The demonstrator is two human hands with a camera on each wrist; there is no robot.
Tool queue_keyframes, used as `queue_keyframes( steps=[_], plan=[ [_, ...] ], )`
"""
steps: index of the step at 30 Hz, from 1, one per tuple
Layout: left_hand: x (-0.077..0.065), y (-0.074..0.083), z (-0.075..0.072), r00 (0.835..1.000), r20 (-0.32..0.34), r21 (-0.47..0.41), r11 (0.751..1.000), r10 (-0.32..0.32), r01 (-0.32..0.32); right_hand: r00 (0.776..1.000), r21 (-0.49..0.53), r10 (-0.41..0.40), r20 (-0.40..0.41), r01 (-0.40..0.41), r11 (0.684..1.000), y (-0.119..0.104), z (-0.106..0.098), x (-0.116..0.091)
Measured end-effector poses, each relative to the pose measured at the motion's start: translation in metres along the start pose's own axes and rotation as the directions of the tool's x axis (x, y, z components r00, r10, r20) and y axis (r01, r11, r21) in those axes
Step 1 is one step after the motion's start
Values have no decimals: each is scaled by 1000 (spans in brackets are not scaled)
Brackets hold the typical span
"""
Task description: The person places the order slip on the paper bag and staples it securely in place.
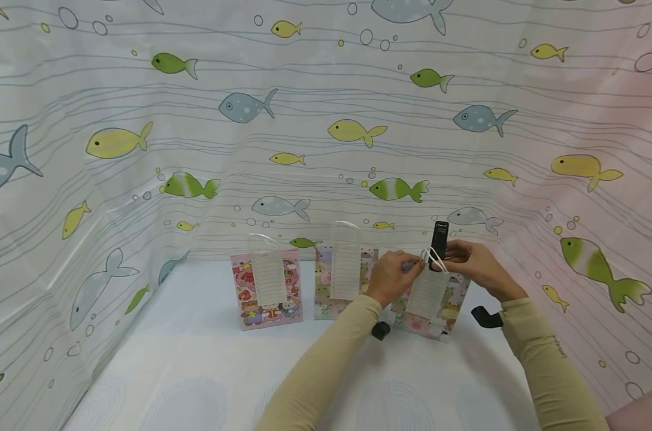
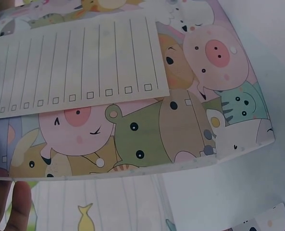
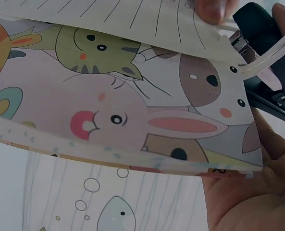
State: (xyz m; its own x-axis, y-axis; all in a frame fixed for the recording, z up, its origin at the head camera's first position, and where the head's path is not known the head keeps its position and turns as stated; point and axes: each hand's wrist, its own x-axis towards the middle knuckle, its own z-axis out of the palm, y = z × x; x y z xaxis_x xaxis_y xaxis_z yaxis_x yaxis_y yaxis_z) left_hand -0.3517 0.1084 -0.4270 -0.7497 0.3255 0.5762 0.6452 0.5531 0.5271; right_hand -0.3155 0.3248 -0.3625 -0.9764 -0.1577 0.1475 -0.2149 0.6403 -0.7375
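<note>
A paper gift bag (image 1: 457, 299) with cartoon animals stands tilted at the right, a white lined checklist (image 1: 427, 293) lying over its front. My left hand (image 1: 393, 278) pinches the top of this bag and the checklist beside the white handle (image 1: 436, 260). In the left wrist view, fingers (image 2: 20, 204) show behind the bag's edge. My right hand (image 1: 479, 268) grips a black stapler (image 1: 440, 239) at the bag's top edge. The right wrist view shows the stapler's dark arms on either side of that edge, close to the handle. Whether a staple is in, I cannot tell.
To the left stand a pink gift bag (image 1: 245, 308) and another animal-print bag (image 1: 323, 308), each with a checklist on its front and a white handle. They rest on a pale table (image 1: 196, 353). A fish-patterned sheet (image 1: 326, 90) hangs behind and at both sides.
</note>
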Motion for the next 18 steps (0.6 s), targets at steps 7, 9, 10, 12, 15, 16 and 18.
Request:
queue_keyframes(
  steps=[7, 9, 10, 12, 15, 16, 18],
  plan=[
    [1, -1, 1, 1000, 4, 4, 1000, 8, -8, 1000, -45, 6, -8, -6, 999, -2, 5, 1],
    [1, -1, 1, 1000, 5, 5, 1000, 9, -9, 1000, -46, -3, -7, 2, 999, -4, 6, 1],
    [1, 0, 0, 1000, 3, 6, 1000, 11, -11, 1000, -46, -7, -6, 7, 999, -4, 7, 1],
    [1, 0, 0, 1000, 2, 10, 1000, 14, -14, 1000, -46, -8, -4, 8, 999, -4, 7, 0],
    [1, 1, -1, 1000, -1, 13, 1000, 14, -14, 1000, -45, -12, -1, 11, 999, -2, 8, 0],
    [1, 1, -2, 1000, -3, 14, 1000, 15, -15, 1000, -47, -14, 2, 14, 999, -2, 9, 0],
    [1, 2, -2, 1000, -1, 16, 1000, 13, -13, 1000, -54, -19, 3, 20, 998, -1, 9, 0]
  ],
)
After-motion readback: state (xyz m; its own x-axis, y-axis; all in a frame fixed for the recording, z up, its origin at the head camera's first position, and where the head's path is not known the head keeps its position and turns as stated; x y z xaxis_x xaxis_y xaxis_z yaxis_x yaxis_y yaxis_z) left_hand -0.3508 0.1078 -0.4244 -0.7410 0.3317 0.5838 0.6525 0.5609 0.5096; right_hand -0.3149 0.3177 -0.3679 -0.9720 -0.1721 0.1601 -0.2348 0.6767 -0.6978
